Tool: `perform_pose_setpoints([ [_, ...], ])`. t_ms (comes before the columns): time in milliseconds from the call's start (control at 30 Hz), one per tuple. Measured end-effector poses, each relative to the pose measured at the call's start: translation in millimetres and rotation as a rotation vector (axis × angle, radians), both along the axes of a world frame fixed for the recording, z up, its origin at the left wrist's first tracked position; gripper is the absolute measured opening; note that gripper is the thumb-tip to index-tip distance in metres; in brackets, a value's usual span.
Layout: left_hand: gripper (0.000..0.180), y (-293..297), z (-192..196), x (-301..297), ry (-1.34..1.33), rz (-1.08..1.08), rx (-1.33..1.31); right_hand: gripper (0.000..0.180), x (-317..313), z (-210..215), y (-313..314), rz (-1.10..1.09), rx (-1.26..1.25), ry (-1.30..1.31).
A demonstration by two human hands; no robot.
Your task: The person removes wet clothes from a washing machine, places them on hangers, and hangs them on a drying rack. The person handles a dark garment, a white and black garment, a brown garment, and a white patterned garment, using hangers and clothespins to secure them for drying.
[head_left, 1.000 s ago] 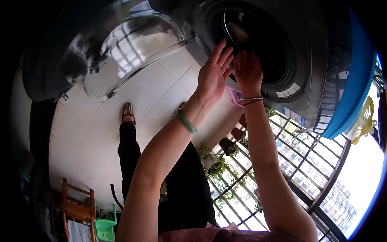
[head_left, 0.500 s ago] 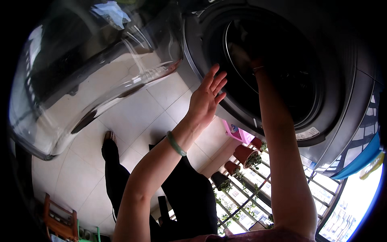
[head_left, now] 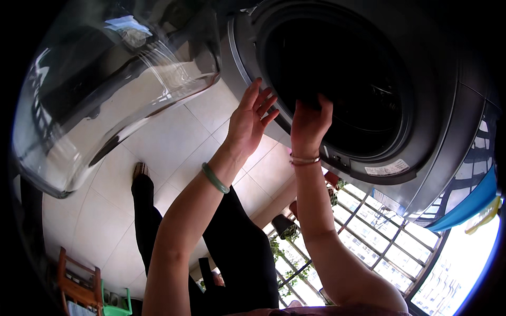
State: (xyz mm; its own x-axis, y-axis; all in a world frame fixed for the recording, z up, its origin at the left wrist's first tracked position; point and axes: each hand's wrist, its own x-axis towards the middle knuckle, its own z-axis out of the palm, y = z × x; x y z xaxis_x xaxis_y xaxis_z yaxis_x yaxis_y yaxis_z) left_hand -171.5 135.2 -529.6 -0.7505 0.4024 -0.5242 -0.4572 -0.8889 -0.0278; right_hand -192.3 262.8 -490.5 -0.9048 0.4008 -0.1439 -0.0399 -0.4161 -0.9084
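Note:
A dark grey front-loading washing machine [head_left: 421, 142] stands at the upper right with its round door swung open to the left. My left hand [head_left: 247, 124] is raised beside the opening's left rim, palm turned up and fingers spread, holding nothing. A green bangle [head_left: 215, 178] circles that wrist. Just at the lower edge of the opening is my right hand [head_left: 311, 126], its fingers bent toward the dark drum [head_left: 337, 68]. Something dark seems to lie between thumb and fingers, but it blends into the drum and cannot be made out. The drum's inside is mostly too dark to see.
The clear glass door [head_left: 132, 95] fills the upper left, close by. Pale floor tiles [head_left: 174, 137] lie below. Potted plants [head_left: 284, 226] stand along a barred window [head_left: 363, 237]. A wooden chair [head_left: 79, 282] and green stool [head_left: 118, 305] are at lower left; something blue [head_left: 469, 205] hangs at right.
My right hand has drawn back from deep in the drum to the opening's lower edge. My left hand has shifted slightly left and stays open. Light-coloured cloth seen in the drum no longer shows.

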Motion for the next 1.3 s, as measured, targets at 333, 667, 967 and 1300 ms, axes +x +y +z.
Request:
perform_pose_setpoints([
  [333,0.068,-18.0,56.3,27.8,0.166,-0.087,0.078,0.04,105.9,61.6,-1.4,0.069,0.227,-0.172],
  [667,0.076,-58.8,102.3,61.1,0.142,-0.019,0.117,0.02,132.3,118.6,-19.7,0.095,0.099,-0.33],
  [967,0.073,-10.7,96.3,30.2,0.292,-0.24,-0.562,0.035,53.0,63.8,36.1,-0.038,0.84,-0.307],
  [1300,0.094,42.5,22.9,-13.6,0.428,-0.267,-0.434,0.033,-177.4,-96.6,129.7,0.366,2.467,-0.611],
])
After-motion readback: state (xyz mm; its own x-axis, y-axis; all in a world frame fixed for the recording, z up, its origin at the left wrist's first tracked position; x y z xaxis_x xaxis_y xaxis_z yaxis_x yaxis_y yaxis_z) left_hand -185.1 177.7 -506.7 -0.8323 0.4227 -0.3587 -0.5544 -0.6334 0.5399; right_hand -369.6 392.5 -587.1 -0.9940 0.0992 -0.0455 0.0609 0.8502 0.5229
